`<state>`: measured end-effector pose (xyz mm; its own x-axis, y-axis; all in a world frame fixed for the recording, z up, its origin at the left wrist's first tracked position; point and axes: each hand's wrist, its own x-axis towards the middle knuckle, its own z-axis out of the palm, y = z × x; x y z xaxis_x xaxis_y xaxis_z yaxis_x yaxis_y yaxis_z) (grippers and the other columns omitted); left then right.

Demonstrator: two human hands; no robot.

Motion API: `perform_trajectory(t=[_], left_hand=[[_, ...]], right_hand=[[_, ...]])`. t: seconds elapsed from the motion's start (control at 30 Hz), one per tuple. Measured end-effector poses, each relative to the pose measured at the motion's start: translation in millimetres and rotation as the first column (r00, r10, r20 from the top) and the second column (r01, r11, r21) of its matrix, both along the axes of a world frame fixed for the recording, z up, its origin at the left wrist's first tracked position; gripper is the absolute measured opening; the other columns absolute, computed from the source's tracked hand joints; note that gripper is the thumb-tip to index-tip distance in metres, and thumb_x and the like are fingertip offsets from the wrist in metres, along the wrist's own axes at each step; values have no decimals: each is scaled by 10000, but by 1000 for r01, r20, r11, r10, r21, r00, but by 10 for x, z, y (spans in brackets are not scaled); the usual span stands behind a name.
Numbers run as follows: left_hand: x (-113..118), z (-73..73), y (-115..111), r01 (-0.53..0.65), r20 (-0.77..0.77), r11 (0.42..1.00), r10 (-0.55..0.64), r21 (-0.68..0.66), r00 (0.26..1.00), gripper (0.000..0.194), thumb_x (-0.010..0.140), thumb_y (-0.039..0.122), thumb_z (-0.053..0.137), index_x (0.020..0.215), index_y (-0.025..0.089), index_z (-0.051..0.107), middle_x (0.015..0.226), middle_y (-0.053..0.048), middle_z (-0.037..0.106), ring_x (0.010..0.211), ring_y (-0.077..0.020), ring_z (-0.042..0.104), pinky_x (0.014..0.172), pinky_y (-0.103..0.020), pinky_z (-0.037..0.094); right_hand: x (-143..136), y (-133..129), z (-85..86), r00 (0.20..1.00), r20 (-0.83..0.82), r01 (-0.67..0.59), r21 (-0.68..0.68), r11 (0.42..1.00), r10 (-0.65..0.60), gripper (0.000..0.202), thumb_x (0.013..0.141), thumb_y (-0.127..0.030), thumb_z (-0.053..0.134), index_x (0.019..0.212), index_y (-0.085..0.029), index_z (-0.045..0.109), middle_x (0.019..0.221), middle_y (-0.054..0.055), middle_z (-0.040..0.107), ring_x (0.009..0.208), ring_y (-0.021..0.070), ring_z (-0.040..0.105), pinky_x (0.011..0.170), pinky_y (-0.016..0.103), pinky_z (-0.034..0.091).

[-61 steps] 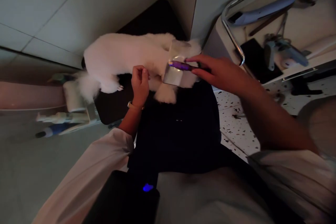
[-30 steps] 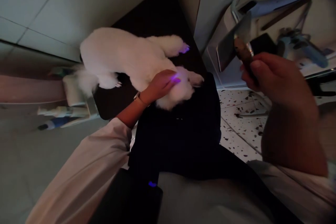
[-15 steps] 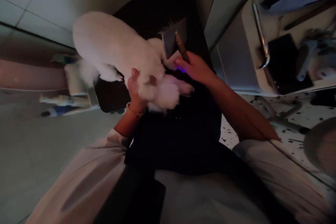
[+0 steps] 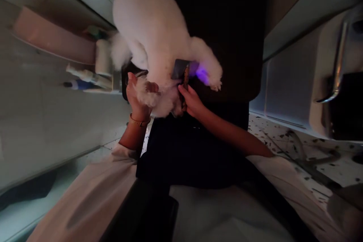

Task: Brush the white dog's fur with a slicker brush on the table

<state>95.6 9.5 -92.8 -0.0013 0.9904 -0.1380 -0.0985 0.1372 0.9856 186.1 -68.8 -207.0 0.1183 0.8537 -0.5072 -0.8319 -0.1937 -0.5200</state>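
A white, fluffy dog (image 4: 159, 22) is on a dark tabletop, its head end low and close to my body. My left hand (image 4: 137, 94) is wrapped round a fluffy part at the dog's head, with fingertips showing beyond the fur; whether that is an ear or the cheek I cannot tell. My right hand (image 4: 191, 100) grips the wooden handle of a slicker brush (image 4: 180, 69). The brush's flat grey head lies against the fur at the dog's chest or shoulder, its pins out of sight. A purple glow falls on the outstretched foreleg (image 4: 208, 68).
The dark table (image 4: 227, 26) reaches back behind the dog. To the left, a side holder bears bottles (image 4: 90, 77) beside a pink curved object (image 4: 56, 38). A white trolley (image 4: 292, 75) with a metal handle (image 4: 338, 64) stands at right over speckled flooring.
The view has swung, so the trolley sits further right. My right hand has brought the brush from beside the foreleg in towards the dog's chest and head. My left hand still holds the head.
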Motion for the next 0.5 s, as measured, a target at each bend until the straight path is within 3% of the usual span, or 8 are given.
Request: perform_trajectory(t=[0.1,0.17,0.27,0.37,0.5], left_hand=[[-192,-6,-5,-90,-89,996,92,25,992,650,1062,695,328,625,226,219,483,61,195,410,-120,290,530,-276,362],[-351,-66,29,-113,-166,985,134,129,977,631,1054,662,409,616,228,276,498,57,262,442,-115,373,550,-280,381],[-608,-207,149,-118,-264,958,188,261,946,608,1073,545,485,583,217,336,490,41,339,472,-99,413,543,-274,346],[-779,-313,307,-203,-290,945,275,255,917,644,1090,623,423,606,206,341,487,42,339,482,-84,389,527,-258,284],[-784,-343,433,-295,-194,946,317,138,928,553,1076,593,486,694,212,365,545,62,316,476,-93,403,501,-250,297]], right_hand=[[-346,65,-2,992,-109,62,-38,997,-66,385,789,-519,796,900,-241,553,792,-48,571,765,114,557,725,236,494],[-515,137,-16,987,-143,69,-38,997,-74,363,810,-490,781,859,-237,525,755,-57,536,732,104,535,722,230,484],[-603,253,-33,996,-82,-28,14,1000,29,351,849,-427,760,794,-233,472,701,-64,489,702,100,520,747,229,486],[-456,261,-11,980,32,-198,73,977,196,331,866,-375,755,794,-233,464,710,-57,531,731,103,571,820,242,517],[20,-26,93,929,107,-364,88,927,354,342,883,-430,743,875,-235,462,939,9,725,833,130,697,815,278,572]])
